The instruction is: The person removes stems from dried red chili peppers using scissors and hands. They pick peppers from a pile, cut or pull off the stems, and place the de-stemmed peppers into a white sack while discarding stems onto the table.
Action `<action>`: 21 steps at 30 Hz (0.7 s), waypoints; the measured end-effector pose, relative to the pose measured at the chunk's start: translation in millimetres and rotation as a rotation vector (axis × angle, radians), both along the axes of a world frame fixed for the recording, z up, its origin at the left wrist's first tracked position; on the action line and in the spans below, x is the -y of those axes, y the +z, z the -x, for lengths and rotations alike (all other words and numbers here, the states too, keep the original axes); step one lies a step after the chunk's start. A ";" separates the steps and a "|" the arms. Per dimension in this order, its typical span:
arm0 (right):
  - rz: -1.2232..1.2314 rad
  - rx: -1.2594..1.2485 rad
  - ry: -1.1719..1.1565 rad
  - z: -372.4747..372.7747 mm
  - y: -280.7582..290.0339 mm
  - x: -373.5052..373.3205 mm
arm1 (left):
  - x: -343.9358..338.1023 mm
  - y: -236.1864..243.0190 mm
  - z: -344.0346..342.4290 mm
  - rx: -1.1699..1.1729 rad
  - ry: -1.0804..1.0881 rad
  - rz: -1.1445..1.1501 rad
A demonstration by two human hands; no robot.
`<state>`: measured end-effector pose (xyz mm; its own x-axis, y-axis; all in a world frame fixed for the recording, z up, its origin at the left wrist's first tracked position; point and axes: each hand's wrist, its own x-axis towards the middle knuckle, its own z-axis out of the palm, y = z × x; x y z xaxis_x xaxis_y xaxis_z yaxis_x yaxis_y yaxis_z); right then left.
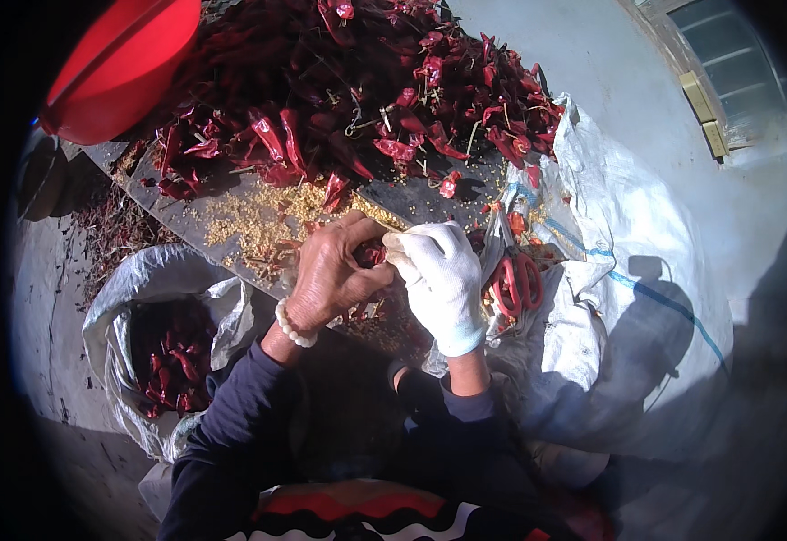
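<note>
My bare left hand (326, 275), with a pale bead bracelet at the wrist, is closed around a dried red chili pepper (371, 253). Only part of the pepper shows between thumb and fingers. My right hand (438, 275) wears a white knitted glove, and its fingertips pinch together right against the left fingers. What the gloved fingers grip is hidden. Both hands are over the near edge of a dark board (163, 194), beside loose yellow chili seeds (258, 212). Red-handled scissors (517, 284) lie just right of the glove, on sacking.
A large heap of dried red chilies (321, 99) covers the board's far side. At the far left is a red plastic basin (123, 77). An open white sack (154, 266) of chilies stands at the left; a big white woven sack (646, 234) spreads at the right.
</note>
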<state>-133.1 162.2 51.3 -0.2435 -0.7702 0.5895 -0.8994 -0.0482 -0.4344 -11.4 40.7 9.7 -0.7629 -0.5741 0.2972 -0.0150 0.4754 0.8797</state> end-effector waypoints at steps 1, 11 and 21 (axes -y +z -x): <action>-0.016 0.006 -0.004 0.0 -0.5 -1.6 | -1.9 2.1 0.8 0.004 -0.017 -0.007; -0.074 1.028 -0.082 -11.2 -14.3 -6.0 | -8.1 4.6 2.3 0.042 -0.043 0.156; 0.019 1.819 -0.019 7.3 -35.5 -11.6 | -3.2 6.6 -2.4 0.002 -0.053 0.285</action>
